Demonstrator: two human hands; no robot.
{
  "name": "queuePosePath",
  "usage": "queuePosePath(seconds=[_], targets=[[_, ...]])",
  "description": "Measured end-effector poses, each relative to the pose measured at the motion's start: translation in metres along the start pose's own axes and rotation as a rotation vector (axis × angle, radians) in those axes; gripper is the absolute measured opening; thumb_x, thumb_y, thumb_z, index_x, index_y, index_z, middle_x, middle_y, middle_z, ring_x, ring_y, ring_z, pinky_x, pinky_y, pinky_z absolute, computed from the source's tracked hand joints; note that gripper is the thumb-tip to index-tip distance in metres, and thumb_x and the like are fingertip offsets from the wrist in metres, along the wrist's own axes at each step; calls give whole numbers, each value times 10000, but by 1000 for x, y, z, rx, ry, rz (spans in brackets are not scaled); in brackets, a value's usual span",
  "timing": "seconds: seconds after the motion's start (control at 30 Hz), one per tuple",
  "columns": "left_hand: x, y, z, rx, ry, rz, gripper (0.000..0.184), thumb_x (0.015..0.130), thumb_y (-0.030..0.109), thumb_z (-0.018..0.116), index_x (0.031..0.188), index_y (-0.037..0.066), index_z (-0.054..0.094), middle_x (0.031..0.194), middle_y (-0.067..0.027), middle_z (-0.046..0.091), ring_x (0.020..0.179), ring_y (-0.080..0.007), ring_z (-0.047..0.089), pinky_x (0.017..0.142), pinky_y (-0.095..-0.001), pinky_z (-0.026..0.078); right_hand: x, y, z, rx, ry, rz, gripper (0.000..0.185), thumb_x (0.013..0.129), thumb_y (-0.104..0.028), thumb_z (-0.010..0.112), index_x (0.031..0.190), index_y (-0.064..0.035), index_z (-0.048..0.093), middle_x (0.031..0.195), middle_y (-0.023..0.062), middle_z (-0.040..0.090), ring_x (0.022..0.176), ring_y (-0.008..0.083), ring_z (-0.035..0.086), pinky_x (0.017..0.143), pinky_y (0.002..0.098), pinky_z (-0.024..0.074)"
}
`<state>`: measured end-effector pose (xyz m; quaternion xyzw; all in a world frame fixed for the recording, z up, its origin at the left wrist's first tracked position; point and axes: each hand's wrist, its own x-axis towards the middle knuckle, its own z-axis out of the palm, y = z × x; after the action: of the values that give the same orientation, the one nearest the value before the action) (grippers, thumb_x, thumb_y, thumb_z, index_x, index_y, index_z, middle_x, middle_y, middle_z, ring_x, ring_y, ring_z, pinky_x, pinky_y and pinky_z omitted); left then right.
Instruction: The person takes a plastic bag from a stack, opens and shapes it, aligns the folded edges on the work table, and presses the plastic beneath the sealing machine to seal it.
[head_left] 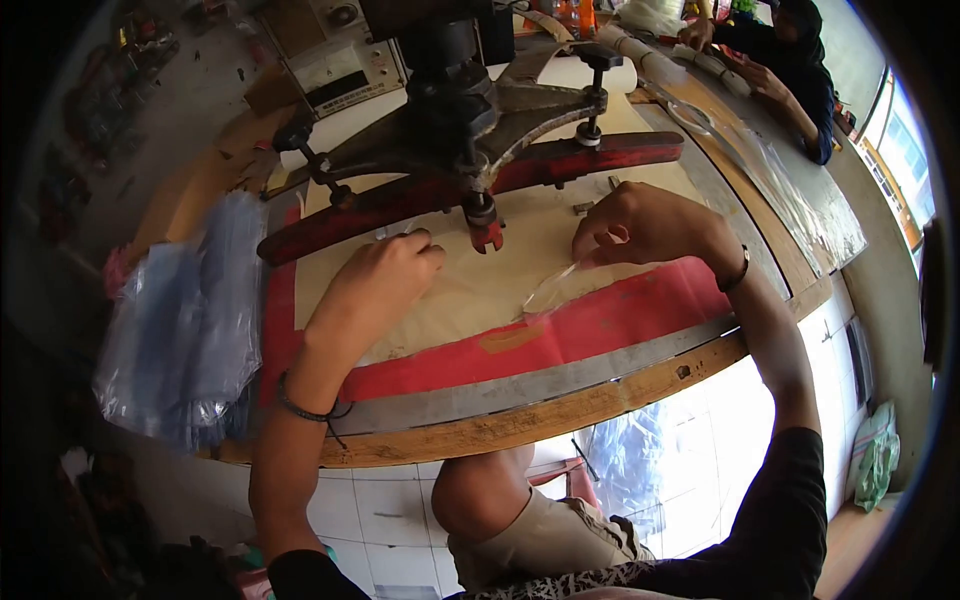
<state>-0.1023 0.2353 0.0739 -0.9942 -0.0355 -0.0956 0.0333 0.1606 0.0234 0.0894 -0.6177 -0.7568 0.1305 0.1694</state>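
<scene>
My left hand (395, 275) rests low over the beige sheet (450, 300), its fingers curled beneath the red bar (350, 222) of the press; what they hold, if anything, is hidden. To the right, my right hand (640, 225) is closed in a pinch on a clear plastic piece (550, 290) that trails down and left over the sheet. Between my hands, the press's red-tipped central post (485, 228) hangs down. A red sheet (600, 318) lies under the beige one along the front.
A pile of clear plastic sleeves (185, 330) lies at the table's left edge. The wooden front edge (520, 425) runs above my knee. Behind stands a control box (345, 70). At the upper right, another person (800, 75) works beside long plastic strips (780, 185).
</scene>
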Motion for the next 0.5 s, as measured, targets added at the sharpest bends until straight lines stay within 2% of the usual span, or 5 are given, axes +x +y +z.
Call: queuePosePath(seconds=[0.13,0.23,0.33,0.43,0.5], targets=[[2,0,-6,-46,8,24,73,848,78,635,901,30,649,920,-108,629,831,-320,659,751,-405,548,-1,13,-2,-1,86,-90,88,872,-137,678,907,-94,747,745,57,706,651,194,666,625,328,506],[4,-7,-2,-106,78,49,68,850,83,637,894,34,651,931,-107,633,848,-317,657,767,-406,545,-3,14,-6,-48,84,-2,64,848,-117,681,880,-92,731,696,49,699,623,199,669,602,334,502],[4,-7,-6,-70,41,42,85,850,94,642,915,45,665,940,-106,635,863,-315,656,779,-405,541,-7,3,-14,-50,125,59,49,828,-116,688,862,-87,706,657,49,687,600,205,668,590,340,500],[3,-12,0,-1,40,73,125,859,113,652,965,54,684,955,-99,642,853,-311,657,777,-399,541,-12,8,-21,-165,127,21,99,822,-127,706,919,-106,706,637,31,672,551,172,654,556,308,499],[2,-7,-4,16,-11,33,138,866,125,658,978,55,695,963,-90,647,849,-303,659,780,-396,542,-11,11,-15,-156,119,-9,110,826,-137,701,933,-114,703,636,33,672,561,184,655,567,319,498]])
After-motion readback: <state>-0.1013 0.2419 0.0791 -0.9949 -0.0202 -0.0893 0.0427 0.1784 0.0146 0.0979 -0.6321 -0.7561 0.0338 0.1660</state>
